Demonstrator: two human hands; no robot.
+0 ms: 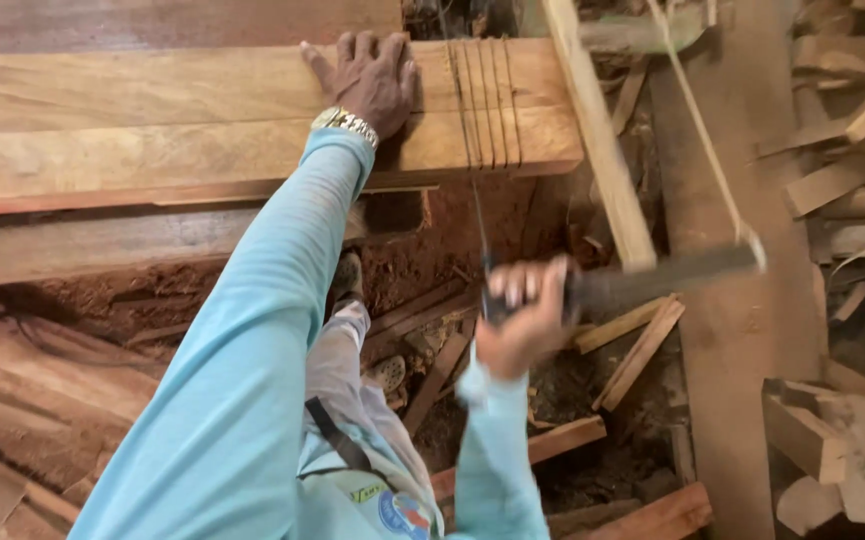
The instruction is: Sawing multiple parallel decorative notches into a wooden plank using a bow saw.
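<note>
My left hand (pixel 370 78) lies flat, fingers spread, on top of a thick wooden beam (pixel 152 125) that runs across the upper left. A metal watch sits on that wrist. Several saw cuts (pixel 487 100) cross the beam just right of the hand, near its end. My right hand (pixel 520 315) is closed around the dark handle of a frame saw (pixel 652 280), held low in front of the beam's end. The saw's thin blade (pixel 477 215) runs up toward the cuts. Both sleeves are light blue.
A pale wooden slat (pixel 597 140) leans diagonally right of the beam's end. Offcuts and wood scraps (pixel 842 180) pile up at the right. Reddish sawdust and loose sticks (pixel 642 345) cover the ground below. A wide plank (pixel 732 380) runs down the right side.
</note>
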